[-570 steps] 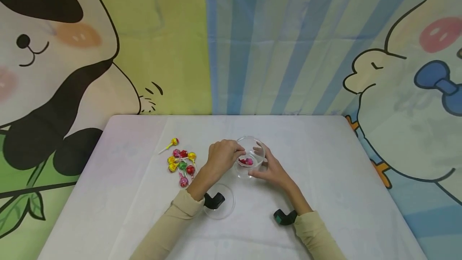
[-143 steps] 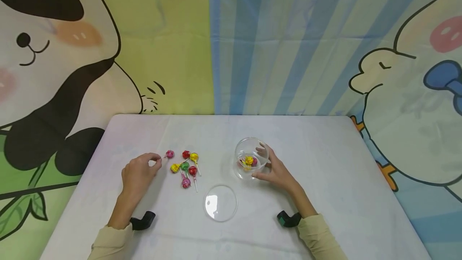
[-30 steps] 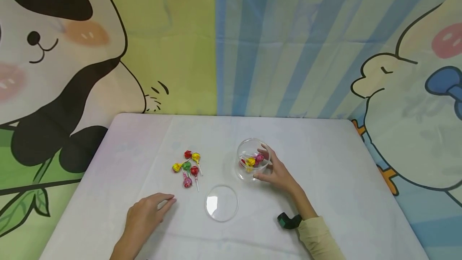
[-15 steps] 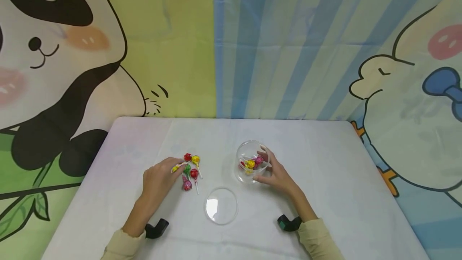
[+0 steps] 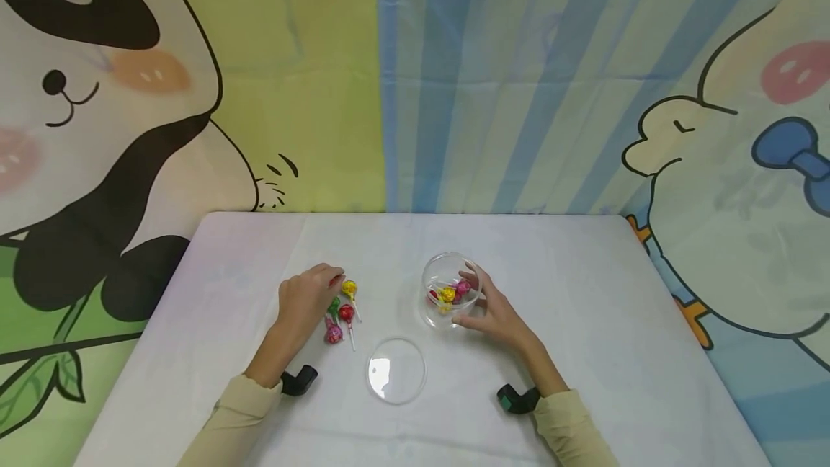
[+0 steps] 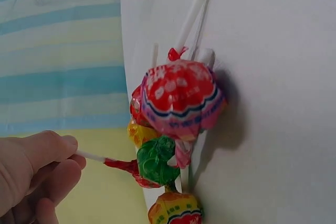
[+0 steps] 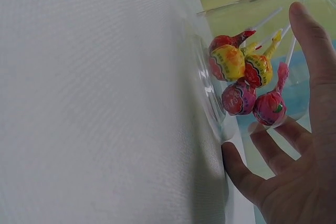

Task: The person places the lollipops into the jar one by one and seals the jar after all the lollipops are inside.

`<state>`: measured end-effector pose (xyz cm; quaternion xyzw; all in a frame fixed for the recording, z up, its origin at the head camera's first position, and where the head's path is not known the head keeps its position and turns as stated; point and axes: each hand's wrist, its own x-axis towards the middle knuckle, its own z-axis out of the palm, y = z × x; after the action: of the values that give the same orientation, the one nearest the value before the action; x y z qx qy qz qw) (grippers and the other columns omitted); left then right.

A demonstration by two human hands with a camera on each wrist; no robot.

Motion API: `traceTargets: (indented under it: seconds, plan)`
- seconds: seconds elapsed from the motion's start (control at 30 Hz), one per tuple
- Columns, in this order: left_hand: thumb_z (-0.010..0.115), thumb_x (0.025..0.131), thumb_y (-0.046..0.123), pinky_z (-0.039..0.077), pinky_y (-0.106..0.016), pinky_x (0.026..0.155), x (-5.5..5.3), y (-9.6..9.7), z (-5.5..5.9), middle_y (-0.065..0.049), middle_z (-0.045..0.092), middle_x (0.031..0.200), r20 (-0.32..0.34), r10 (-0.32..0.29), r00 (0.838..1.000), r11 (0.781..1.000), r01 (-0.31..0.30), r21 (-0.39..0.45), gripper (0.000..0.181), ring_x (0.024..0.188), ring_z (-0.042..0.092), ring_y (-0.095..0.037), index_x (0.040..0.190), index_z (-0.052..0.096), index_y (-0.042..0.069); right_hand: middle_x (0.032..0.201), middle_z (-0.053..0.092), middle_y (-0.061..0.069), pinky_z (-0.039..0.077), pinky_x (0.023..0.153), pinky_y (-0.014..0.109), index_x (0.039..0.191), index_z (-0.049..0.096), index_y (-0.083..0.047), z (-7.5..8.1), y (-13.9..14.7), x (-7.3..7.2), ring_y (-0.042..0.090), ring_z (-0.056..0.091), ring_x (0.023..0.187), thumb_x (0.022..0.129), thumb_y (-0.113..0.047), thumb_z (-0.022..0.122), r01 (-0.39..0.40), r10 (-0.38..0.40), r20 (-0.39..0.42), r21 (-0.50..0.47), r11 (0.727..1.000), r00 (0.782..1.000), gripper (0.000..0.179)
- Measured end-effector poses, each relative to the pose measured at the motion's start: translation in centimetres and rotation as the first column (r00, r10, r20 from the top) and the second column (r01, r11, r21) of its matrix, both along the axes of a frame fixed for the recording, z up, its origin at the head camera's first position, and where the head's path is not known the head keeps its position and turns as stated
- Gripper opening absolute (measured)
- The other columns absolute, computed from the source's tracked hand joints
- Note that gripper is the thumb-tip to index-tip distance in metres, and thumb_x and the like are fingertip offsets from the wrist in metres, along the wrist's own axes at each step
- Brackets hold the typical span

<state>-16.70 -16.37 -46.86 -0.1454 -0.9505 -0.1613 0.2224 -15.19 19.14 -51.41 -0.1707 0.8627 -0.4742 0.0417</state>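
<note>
My left hand [image 5: 305,308] pinches the white stick of a red lollipop [image 6: 122,165] between thumb and finger; its head is partly hidden behind a green lollipop [image 6: 159,160]. Around it lie a pink lollipop [image 5: 333,334], another red lollipop [image 5: 346,313] and a yellow lollipop [image 5: 349,287]. A second yellow one [image 6: 176,209] shows at the bottom of the left wrist view, covered by the hand in the head view. My right hand [image 5: 496,310] grips the side of a clear cup [image 5: 433,312], thumb and fingers spread round it. Several wrapped lollipops [image 7: 239,98] sit inside.
A round clear lid [image 5: 397,401] lies flat on the white-covered table [image 5: 551,272], in front of the cup and between the forearms. A printed cartoon backdrop [image 5: 493,78] rises behind the table's far edge.
Over the longer span, lollipops left the table and more sit in the cup. Within the last second my left hand moved forward into the pile and took a red lollipop's stick; the right stayed.
</note>
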Motion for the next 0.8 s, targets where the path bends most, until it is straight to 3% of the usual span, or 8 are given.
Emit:
traceTargets:
  seconds: [0.13, 0.27, 0.47, 0.63, 0.73, 0.8]
  plan:
    - [0.079, 0.079, 0.015, 0.023, -0.022, 0.040, 0.1, -0.4, 0.3, -0.004, 0.075, 0.082, 0.016, 0.028, 0.999, 1.000, -0.028, -0.005, 0.012, 0.043, 0.041, -0.009, 0.091, 0.077, 0.011, 0.153, 0.040, 0.011, 0.043, 0.103, 0.057, 0.154, 0.017, -0.016, 0.1, 0.1, -0.1, 0.035, 0.041, 0.139, 0.077, -0.029, 0.082, -0.001, 0.001, -0.002, -0.003, 1.000, 1.000, 0.101]
    - [0.079, 0.080, 0.013, 0.023, -0.023, 0.040, 0.6, -1.1, 0.7, -0.006, 0.075, 0.081, 0.097, 0.058, 0.994, 0.998, -0.058, -0.012, 0.012, 0.044, 0.037, -0.010, 0.091, 0.077, 0.009, 0.153, 0.040, 0.011, 0.043, 0.103, 0.056, 0.154, 0.017, -0.017, 0.0, 0.2, -0.2, 0.035, 0.042, 0.139, 0.077, -0.027, 0.082, -0.004, 0.004, -0.008, -0.006, 1.000, 1.000, 0.101]
    - [0.076, 0.081, 0.010, 0.031, -0.026, 0.044, 1.6, -3.1, 1.2, -0.008, 0.072, 0.079, 0.280, 0.138, 0.950, 0.989, -0.118, -0.089, 0.009, 0.050, 0.044, -0.015, 0.091, 0.077, 0.008, 0.153, 0.041, 0.012, 0.043, 0.103, 0.057, 0.154, 0.016, -0.021, -0.1, 0.2, -0.2, 0.036, 0.041, 0.139, 0.078, -0.028, 0.082, -0.005, 0.005, -0.016, 0.003, 1.000, 1.000, 0.101]
    - [0.074, 0.082, 0.010, 0.034, -0.028, 0.045, 1.6, -4.3, 0.9, -0.010, 0.073, 0.082, 0.353, 0.148, 0.924, 0.988, -0.120, -0.101, 0.008, 0.052, 0.047, -0.017, 0.089, 0.075, 0.008, 0.152, 0.041, 0.013, 0.044, 0.101, 0.057, 0.154, 0.016, -0.016, -0.2, 0.2, -0.3, 0.036, 0.042, 0.139, 0.078, -0.027, 0.082, -0.011, 0.011, -0.029, -0.001, 1.000, 1.000, 0.101]
    - [0.075, 0.082, 0.012, 0.032, -0.027, 0.044, 1.5, -4.4, 0.8, -0.009, 0.074, 0.083, 0.352, 0.135, 0.926, 0.990, -0.113, -0.083, 0.008, 0.051, 0.045, -0.015, 0.090, 0.076, 0.009, 0.152, 0.042, 0.013, 0.045, 0.101, 0.056, 0.154, 0.017, -0.014, -0.2, 0.1, -0.3, 0.036, 0.043, 0.138, 0.077, -0.026, 0.082, -0.016, 0.016, -0.035, -0.006, 1.000, 0.999, 0.101]
    - [0.075, 0.082, 0.012, 0.031, -0.025, 0.043, 1.4, -4.3, 1.0, -0.009, 0.074, 0.082, 0.323, 0.101, 0.941, 0.995, -0.097, -0.027, 0.008, 0.049, 0.043, -0.013, 0.089, 0.076, 0.008, 0.152, 0.042, 0.013, 0.046, 0.099, 0.055, 0.154, 0.017, -0.014, -0.2, 0.1, -0.2, 0.037, 0.044, 0.137, 0.077, -0.027, 0.082, -0.017, 0.017, -0.046, 0.000, 1.000, 0.999, 0.101]
